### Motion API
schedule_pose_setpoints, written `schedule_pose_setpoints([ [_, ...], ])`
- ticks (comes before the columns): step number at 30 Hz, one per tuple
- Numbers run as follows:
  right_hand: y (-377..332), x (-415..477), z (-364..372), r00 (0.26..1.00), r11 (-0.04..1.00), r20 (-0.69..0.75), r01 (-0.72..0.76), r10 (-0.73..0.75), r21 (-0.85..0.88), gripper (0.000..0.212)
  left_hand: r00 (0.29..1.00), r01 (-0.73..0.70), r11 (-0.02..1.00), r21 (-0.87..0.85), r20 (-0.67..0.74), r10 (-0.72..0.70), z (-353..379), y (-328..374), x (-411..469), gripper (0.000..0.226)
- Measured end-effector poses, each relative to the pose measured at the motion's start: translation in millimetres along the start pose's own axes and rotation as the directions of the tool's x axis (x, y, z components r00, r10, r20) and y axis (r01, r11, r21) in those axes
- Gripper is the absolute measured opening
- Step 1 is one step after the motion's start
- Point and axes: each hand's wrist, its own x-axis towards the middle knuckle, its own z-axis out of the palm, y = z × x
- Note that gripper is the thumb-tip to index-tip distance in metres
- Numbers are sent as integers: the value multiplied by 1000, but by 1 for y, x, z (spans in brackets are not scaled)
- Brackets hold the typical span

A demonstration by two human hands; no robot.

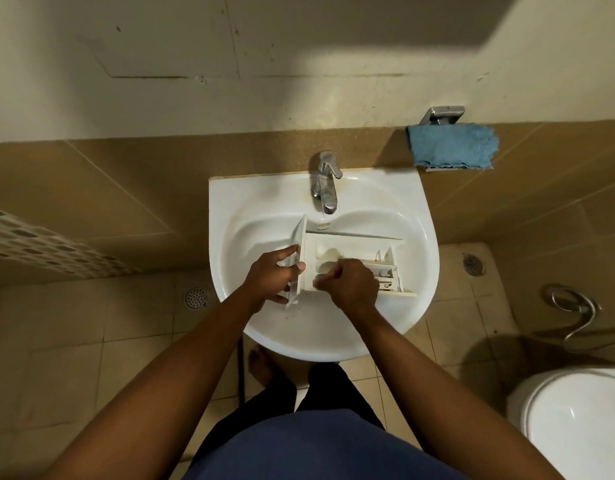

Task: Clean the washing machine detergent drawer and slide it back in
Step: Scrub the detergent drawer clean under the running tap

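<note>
The white detergent drawer point(351, 252) lies across the bowl of the white sink point(413, 209), its front panel to the left and its compartments facing up. My left hand point(273, 275) grips the front panel, fingers wrapped round its edge. My right hand point(347, 282) is curled over the near compartment, fingers closed and pressed into it; whether it holds anything I cannot tell. The near side of the drawer is hidden under that hand.
A chrome tap point(325, 183) stands at the back of the sink, just beyond the drawer. A blue cloth point(451, 147) hangs on a wall holder to the right. A toilet point(576, 420) sits at the lower right, with a spray hose point(576, 310) on the wall. Floor drains lie either side.
</note>
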Motion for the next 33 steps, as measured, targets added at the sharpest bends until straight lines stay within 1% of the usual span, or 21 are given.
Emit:
schedule_pose_setpoints([
  [2,4,-1,-4,1000,1000,28,7,-7,-15,35,1000,-2,1000,1,-1,2,1,-1,-1,53],
  [5,-13,17,-9,999,999,4,-38,38,-20,38,1000,-5,1000,-5,-2,5,1,0,-2,53],
  [8,-18,28,-5,998,998,45,-42,44,-52,34,1000,-2,1000,-3,-8,2,1,0,-2,54],
  [11,-2,23,-3,988,994,144,-41,55,-100,52,1000,0,1000,-8,-10,-1,1,0,-2,54],
  [12,0,23,-3,987,994,149,-41,55,-97,54,1000,2,1000,-10,-10,-2,1,0,-2,54],
  [15,-13,34,-3,995,997,66,-68,71,-37,44,1000,2,1000,-15,-6,-2,0,0,-2,54],
  [17,-25,40,0,998,998,12,-60,60,-16,40,1000,6,1000,-19,-6,-6,-1,0,-2,54],
  [20,-18,38,3,999,998,-21,27,-28,-65,33,1000,13,1000,-18,-6,-13,0,1,-1,54],
  [22,-6,23,2,987,987,-16,158,-158,-36,22,1000,11,999,-31,-7,-11,1,0,0,54],
  [23,1,15,2,967,967,-14,254,-254,-24,17,1000,9,999,-32,-7,-9,1,-1,0,53],
  [24,10,8,2,929,929,-17,370,-370,-26,15,1000,9,999,-33,-7,-9,1,-1,0,53],
  [26,27,0,4,829,825,-8,557,-560,-94,24,1000,7,999,-38,-7,-7,1,-3,0,53],
  [27,35,-3,5,802,795,11,595,-598,-122,29,1000,6,999,-38,-6,-6,2,-4,0,53],
  [28,41,-6,6,794,785,26,605,-608,-136,34,1000,3,999,-38,-7,-4,2,-4,1,53],
  [30,49,-13,11,812,805,22,581,-583,-116,38,1000,4,999,-34,-14,-4,2,-4,1,54],
  [33,38,-23,20,889,889,-40,457,-456,16,36,1000,1,1000,-31,-21,-2,3,-4,1,54],
])
